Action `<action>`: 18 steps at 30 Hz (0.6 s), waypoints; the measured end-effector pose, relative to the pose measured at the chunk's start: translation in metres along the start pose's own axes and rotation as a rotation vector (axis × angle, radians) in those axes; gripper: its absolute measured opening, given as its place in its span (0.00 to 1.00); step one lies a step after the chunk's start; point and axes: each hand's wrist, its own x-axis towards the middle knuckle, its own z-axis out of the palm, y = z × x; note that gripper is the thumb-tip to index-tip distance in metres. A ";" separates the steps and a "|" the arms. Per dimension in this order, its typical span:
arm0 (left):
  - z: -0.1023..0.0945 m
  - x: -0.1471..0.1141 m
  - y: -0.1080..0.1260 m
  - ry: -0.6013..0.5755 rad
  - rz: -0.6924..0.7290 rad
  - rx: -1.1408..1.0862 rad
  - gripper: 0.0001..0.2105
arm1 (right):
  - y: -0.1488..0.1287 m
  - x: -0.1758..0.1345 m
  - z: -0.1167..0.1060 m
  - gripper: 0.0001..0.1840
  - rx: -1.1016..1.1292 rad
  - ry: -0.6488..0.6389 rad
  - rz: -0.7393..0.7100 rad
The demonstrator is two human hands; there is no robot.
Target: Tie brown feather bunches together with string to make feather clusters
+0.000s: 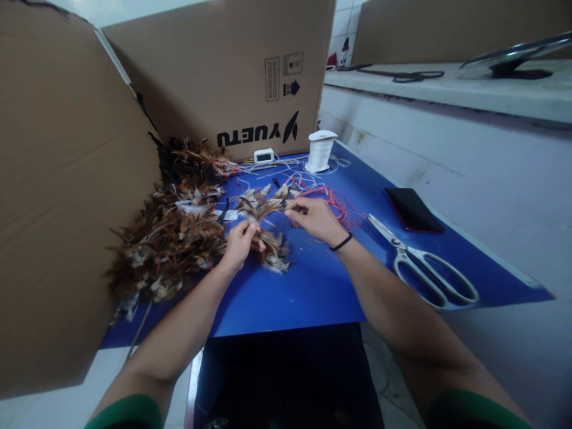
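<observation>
My left hand (240, 243) is closed on a strip of brown and cream feathers (273, 253), which hangs out below the fingers and fans out above them. To its right, my right hand (316, 218) is pinched close by the upper feather tips; whatever lies between its fingertips is too small to make out. A large pile of brown feathers (179, 238) lies left of my left hand. Tangled pink string (335, 202) lies just behind my right hand, and a white spool (320, 152) of cord stands farther back.
Silver scissors (420, 262) and a dark phone (413, 210) lie at the right of the blue table (295, 304). A small white digital timer (263, 156) sits near the back. Cardboard (214, 71) walls the back and left; a white ledge (447, 89) runs along the right.
</observation>
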 end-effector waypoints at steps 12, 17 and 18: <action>0.002 -0.002 0.003 -0.146 -0.006 -0.112 0.13 | -0.025 -0.007 -0.009 0.06 -0.021 0.119 -0.456; 0.001 -0.002 0.002 -0.156 -0.014 -0.108 0.13 | -0.017 -0.011 0.009 0.08 -0.254 0.011 -0.547; 0.002 -0.002 0.001 -0.157 -0.013 -0.101 0.13 | -0.015 -0.011 0.010 0.08 -0.300 -0.002 -0.538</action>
